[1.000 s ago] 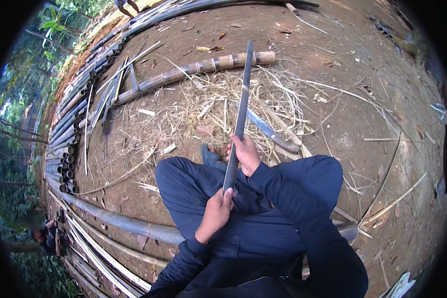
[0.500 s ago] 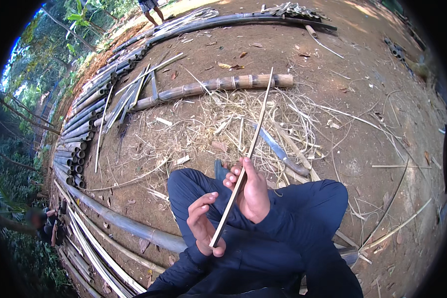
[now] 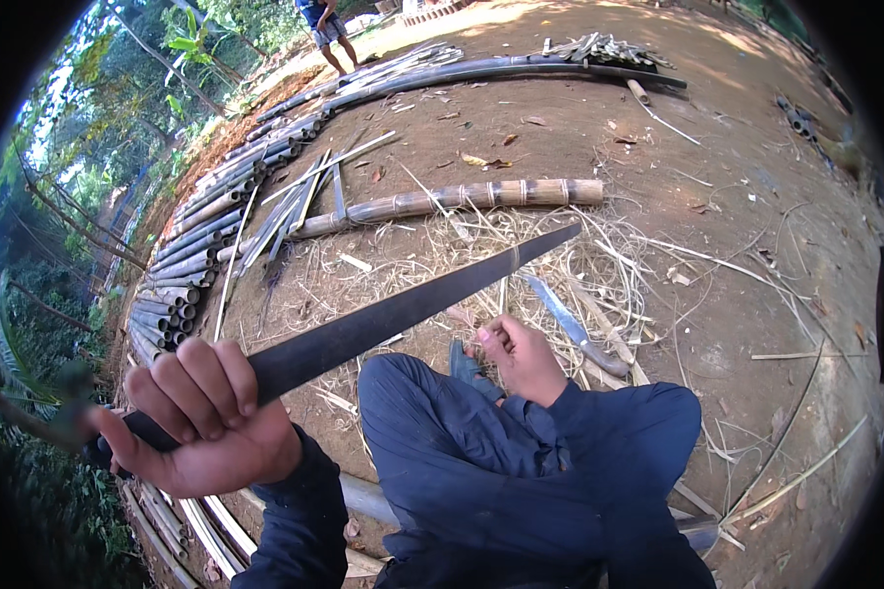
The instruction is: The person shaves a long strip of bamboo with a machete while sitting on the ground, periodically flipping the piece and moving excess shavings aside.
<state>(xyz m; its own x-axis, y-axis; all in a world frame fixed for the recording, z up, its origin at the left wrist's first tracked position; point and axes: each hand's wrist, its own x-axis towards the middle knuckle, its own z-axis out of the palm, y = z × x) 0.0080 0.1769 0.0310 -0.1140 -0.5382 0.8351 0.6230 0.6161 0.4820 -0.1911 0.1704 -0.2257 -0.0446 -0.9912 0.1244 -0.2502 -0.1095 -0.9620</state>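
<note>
"Where's the dark strip [image 3: 363,326], quick?"

"In my L hand [image 3: 204,417], fist wrapped tight round its near end, w/ a stub poking out past the L side. So L's the nearer one, obv."

"And yr R hand [image 3: 526,363]?"

"Half-curled, apart from the strip in view; strip passes ahead of it. Can't tell if it's pinching anything thin."

"Which way's the strip point?"

"Long axis runs diag., from near L to ahead & R. Broad face toward me, looks narrower w/ distance. In view the far tip shows past the knife [image 3: 563,316], over the shavings [image 3: 432,257], short of the banded bamboo pole [image 3: 462,198], which lies approx. crosswise."
</note>
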